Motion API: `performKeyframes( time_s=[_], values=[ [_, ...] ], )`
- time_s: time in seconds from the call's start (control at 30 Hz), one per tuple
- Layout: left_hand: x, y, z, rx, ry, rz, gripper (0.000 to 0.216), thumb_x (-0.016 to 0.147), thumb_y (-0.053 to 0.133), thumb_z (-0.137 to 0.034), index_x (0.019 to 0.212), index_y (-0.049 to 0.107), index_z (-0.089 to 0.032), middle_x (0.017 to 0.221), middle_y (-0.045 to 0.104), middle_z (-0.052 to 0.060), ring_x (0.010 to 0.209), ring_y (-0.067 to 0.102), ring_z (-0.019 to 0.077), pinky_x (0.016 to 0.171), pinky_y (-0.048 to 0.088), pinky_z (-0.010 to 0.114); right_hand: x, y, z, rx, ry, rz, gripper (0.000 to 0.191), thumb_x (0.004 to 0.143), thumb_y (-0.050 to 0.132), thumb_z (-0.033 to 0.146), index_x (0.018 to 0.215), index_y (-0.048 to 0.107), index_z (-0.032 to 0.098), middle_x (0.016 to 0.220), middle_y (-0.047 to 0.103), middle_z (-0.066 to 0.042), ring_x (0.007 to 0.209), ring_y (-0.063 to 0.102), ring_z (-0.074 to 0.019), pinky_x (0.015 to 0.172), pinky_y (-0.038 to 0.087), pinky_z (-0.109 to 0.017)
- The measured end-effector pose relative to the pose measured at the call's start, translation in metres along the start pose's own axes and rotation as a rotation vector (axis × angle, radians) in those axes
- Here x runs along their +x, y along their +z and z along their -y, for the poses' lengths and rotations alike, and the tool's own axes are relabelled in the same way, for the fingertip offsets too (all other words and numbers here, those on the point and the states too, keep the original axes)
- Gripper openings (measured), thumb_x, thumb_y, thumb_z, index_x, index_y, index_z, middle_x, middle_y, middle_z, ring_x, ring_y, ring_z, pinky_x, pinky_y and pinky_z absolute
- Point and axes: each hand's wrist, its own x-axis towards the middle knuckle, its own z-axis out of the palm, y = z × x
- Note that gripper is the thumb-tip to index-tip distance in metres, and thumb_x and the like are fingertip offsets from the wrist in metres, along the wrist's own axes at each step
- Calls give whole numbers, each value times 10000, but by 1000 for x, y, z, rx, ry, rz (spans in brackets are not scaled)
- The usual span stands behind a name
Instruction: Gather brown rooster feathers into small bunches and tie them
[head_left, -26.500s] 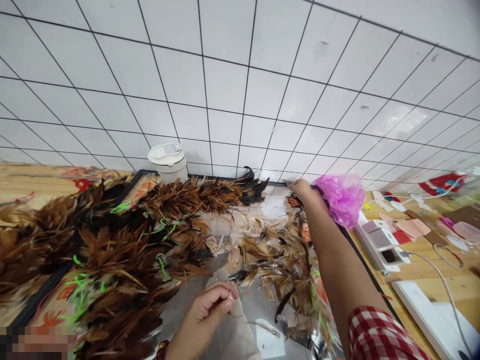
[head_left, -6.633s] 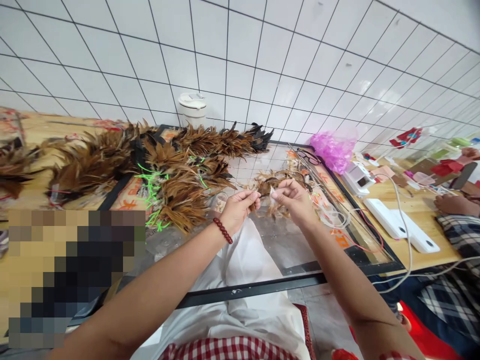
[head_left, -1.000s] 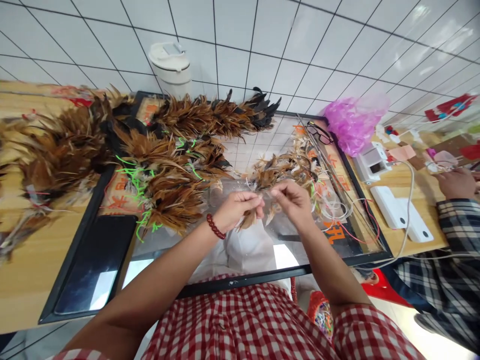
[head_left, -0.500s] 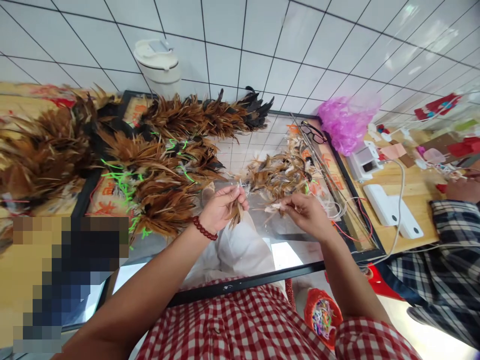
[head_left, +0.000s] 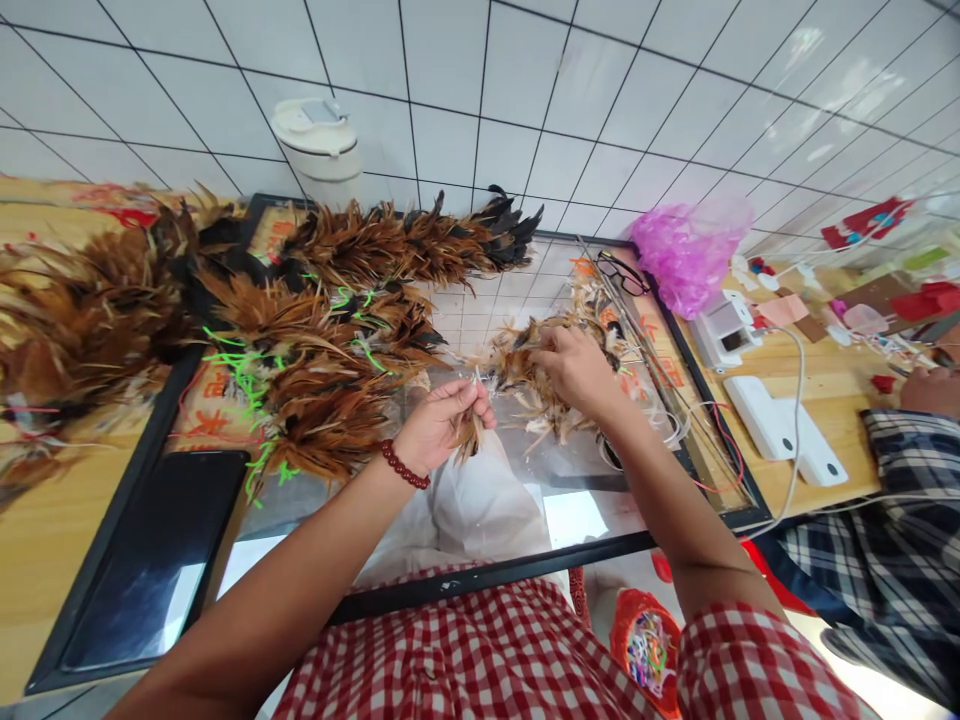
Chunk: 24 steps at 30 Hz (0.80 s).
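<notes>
My left hand (head_left: 442, 425) is closed on a small bunch of brown feathers (head_left: 471, 432), held just above the glass table top (head_left: 577, 510). A red bead bracelet sits on that wrist. My right hand (head_left: 574, 368) reaches forward into the loose feather pile (head_left: 525, 365) at the middle of the table, fingers curled down among the feathers; what they pinch is hidden. Bundled brown feather strings (head_left: 330, 340) tied with green cord lie to the left.
A white lidded cup (head_left: 319, 140) stands against the tiled wall. Glasses (head_left: 622, 268) and a pink plastic bag (head_left: 686, 255) lie at the right, with white boxes (head_left: 780, 425) and cables. Another person's hand (head_left: 930, 385) and plaid sleeve are at far right. A dark phone (head_left: 161, 560) lies left.
My right hand has moved away from the left hand and forward into the loose feather pile. My left hand keeps its small bunch in about the same place.
</notes>
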Motion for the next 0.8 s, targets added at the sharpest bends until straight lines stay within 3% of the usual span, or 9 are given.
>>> performKeyframes(
  time_s=[0.1, 0.2, 0.3, 0.37, 0.43, 0.6, 0.7, 0.8],
  values=[
    [-1, -1, 1, 0, 5, -4, 167, 671, 794, -220, 717, 678, -109, 574, 595, 8, 563, 619, 138, 582, 534, 263, -1, -6, 2, 34, 79, -110, 219, 867, 511, 180, 881, 729, 195, 981, 680, -99, 905, 575, -225, 795, 412, -348],
    [-3, 3, 3, 20, 5, -35, 187, 658, 808, -241, 731, 693, -114, 603, 631, 17, 582, 638, 141, 600, 528, 259, -11, -14, 10, 172, 235, -197, 186, 853, 527, 233, 886, 707, 196, 793, 691, -49, 742, 607, -180, 689, 432, -288],
    [-4, 17, 6, 42, 39, -108, 170, 691, 786, -238, 785, 712, -118, 875, 725, 81, 780, 685, 167, 738, 535, 287, -21, -15, 26, 265, 390, -188, 152, 812, 563, 275, 830, 696, 203, 646, 658, -3, 586, 581, -142, 585, 407, -250],
    [-2, 30, 8, 46, 115, -151, 138, 709, 768, -211, 803, 717, -123, 1101, 704, 104, 955, 666, 180, 847, 508, 294, -26, -12, 39, 349, 431, -165, 130, 790, 575, 272, 800, 683, 200, 621, 649, 9, 552, 571, -125, 566, 402, -237],
    [2, 41, 10, 25, 180, -158, 101, 717, 757, -194, 761, 704, -121, 1155, 683, 96, 1007, 642, 174, 873, 488, 279, -29, -10, 51, 444, 425, -121, 101, 772, 582, 250, 772, 667, 196, 599, 632, 18, 531, 554, -114, 556, 401, -232],
    [15, 49, 7, -50, 160, -77, 127, 760, 724, -228, 736, 644, -131, 724, 635, 18, 691, 618, 113, 688, 488, 244, -31, -9, 59, 856, 378, -17, 126, 776, 642, 300, 738, 648, 180, 646, 632, 7, 549, 531, -101, 545, 413, -232],
    [22, 47, 5, -1, 151, 46, 149, 769, 714, -224, 709, 624, -121, 650, 576, -1, 560, 535, 74, 632, 473, 230, -21, -10, 50, 1154, 443, -121, 241, 772, 688, 413, 836, 656, 183, 727, 662, -8, 627, 583, -114, 586, 463, -241],
    [30, 48, 3, 93, 146, 150, 188, 749, 735, -257, 692, 635, -109, 626, 581, 12, 548, 532, 78, 622, 471, 227, -5, -9, 44, 1342, 456, -107, 326, 745, 717, 474, 896, 656, 192, 718, 670, -5, 620, 612, -122, 594, 504, -257]
  ],
)
